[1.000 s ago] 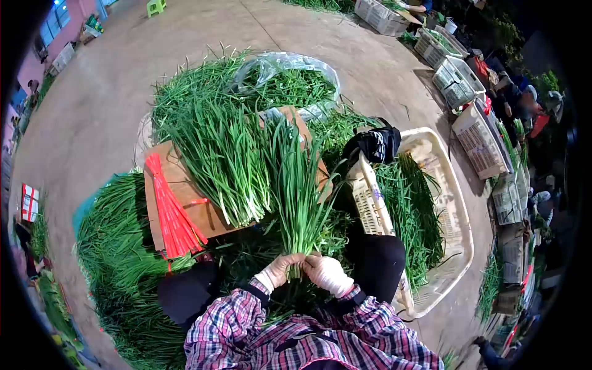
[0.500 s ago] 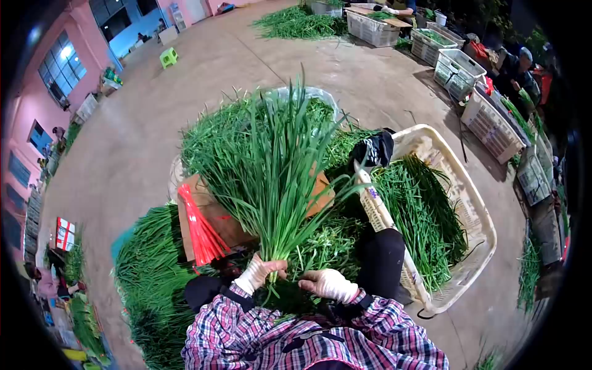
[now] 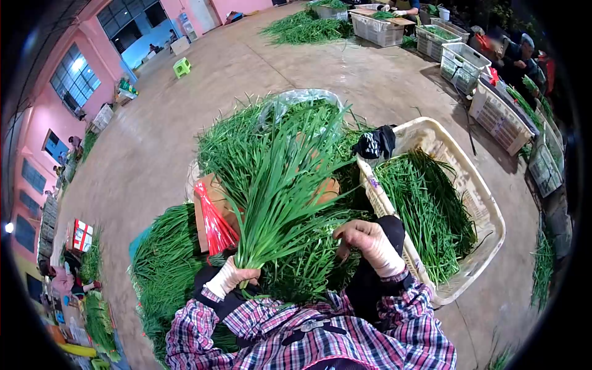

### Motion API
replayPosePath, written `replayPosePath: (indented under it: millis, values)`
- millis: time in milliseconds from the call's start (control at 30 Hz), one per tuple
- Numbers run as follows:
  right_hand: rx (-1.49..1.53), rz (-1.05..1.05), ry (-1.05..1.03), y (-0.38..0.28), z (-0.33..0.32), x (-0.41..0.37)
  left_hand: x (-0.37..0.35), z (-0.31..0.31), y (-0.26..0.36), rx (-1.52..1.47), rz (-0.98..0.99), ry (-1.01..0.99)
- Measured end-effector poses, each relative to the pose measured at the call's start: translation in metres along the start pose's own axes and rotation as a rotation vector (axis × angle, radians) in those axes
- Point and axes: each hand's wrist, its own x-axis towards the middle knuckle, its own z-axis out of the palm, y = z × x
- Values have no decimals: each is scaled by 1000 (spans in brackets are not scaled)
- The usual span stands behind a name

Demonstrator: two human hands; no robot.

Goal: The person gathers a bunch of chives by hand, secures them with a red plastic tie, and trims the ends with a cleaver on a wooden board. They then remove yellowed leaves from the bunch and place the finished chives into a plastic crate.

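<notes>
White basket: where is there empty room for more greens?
In the white basket, bare bottom shows at the far end, beside the black cloth, and along the right wall. Its middle is crowded with chives. The cardboard is nearly covered.

Open concrete floor (image 3: 154, 142) beyond the heaped chives (image 3: 231, 139); white basket (image 3: 501, 225) blocks the right, red ties (image 3: 216, 225) and piled greens (image 3: 163, 259) crowd the left
</notes>
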Motion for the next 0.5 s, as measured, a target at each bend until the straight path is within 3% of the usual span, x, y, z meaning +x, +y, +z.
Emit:
replayPosePath:
  millis: [167, 333, 467, 500]
  values:
    - [82, -85, 18, -30, 18, 8, -25, -6, -1, 26, -27, 43]
    - [123, 45, 65, -12, 32, 58, -52, 0, 10, 205, -145, 97]
    - [209, 144, 4, 10, 40, 76, -67, -8, -9, 129, -118, 23]
    - [227, 156, -16, 18, 40, 77, -70, -1, -10, 152, -23, 56]
